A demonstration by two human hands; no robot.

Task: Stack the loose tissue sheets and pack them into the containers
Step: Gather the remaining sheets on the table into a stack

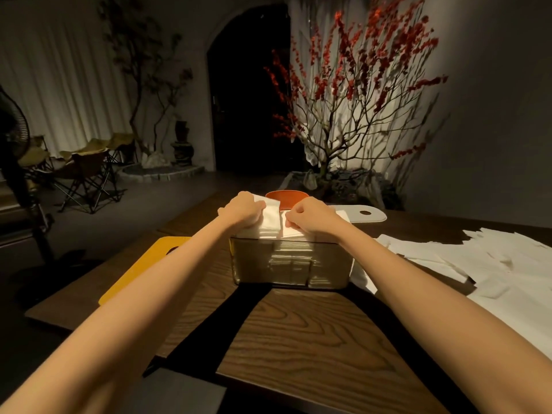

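Note:
A clear rectangular container (pixel 291 262) stands on the wooden table (pixel 298 339) in front of me, packed with folded white tissues. A stack of tissue sheets (pixel 270 221) sticks up out of its open top. My left hand (pixel 243 209) grips the left side of that stack with curled fingers. My right hand (pixel 310 215) has its fingers curled down on the tissues at the right of the opening. Loose white tissue sheets (pixel 484 264) lie spread over the table to the right.
A yellow lid (pixel 143 268) with a hole lies left of the container, a white lid (pixel 366 216) with a hole behind it on the right, and an orange lid (pixel 283 197) behind the hands. A planter with red-blossomed branches (pixel 352 121) stands beyond the table.

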